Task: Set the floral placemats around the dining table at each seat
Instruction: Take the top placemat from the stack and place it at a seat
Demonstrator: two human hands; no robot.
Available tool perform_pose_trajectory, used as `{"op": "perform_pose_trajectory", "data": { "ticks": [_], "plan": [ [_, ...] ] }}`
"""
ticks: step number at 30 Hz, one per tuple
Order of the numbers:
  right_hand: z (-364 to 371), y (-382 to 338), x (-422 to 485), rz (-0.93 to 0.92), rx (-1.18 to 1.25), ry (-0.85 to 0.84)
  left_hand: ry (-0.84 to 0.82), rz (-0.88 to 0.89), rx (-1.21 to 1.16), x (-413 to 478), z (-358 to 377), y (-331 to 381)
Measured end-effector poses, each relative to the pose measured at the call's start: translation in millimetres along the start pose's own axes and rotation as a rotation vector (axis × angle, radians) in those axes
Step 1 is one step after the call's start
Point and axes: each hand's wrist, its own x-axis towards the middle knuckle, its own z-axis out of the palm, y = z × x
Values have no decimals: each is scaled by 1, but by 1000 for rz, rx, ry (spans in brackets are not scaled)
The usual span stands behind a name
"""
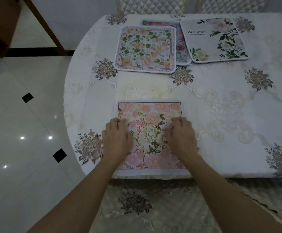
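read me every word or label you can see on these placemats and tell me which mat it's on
"GARDEN": in the oval badge at the middle of the pink mat, under both hands.
"Beautiful": on the white mat, far right; the small line under it is too small to read.
"IN MY MEMORY", "WATCH", "DREAM": parts of the border text on the orange mat; the rest is too blurred.
Half-covered mat: no text visible.

Two bare forearms reach forward from the bottom of the frame, roughly parallel, wrists straight. The left hand (pixel 115 138) and right hand (pixel 181 137) lie palm down, side by side and apart, fingers loosely curled under at the knuckles, backs turned up toward the camera.
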Motion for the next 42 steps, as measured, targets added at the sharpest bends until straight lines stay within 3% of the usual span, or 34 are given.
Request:
{"op": "perform_pose_trajectory", "data": {
  "ticks": [2, 6, 10, 14, 24, 42],
  "plan": [
    [20, -22, -1, -124, 10, -32, -58, 147, 8, 1, 15, 15],
    [53, -34, -9, -183, -18, -173, -182, 304, 119, 0, 45, 13],
    [48, 4, -14, -168, -144, -149, -186, 263, 153, 0, 44, -7],
    [38, 30, -12, -75, -124, -180, -186, 223, 158, -1, 40, -12],
    [10, 26, -5, -32, -124, -275, -297, 196, 123, 4, 13, -1],
    [-123, -40, -21, -168, -161, 8, 59, 313, 144, -22, -108, 48]
  ]
}}
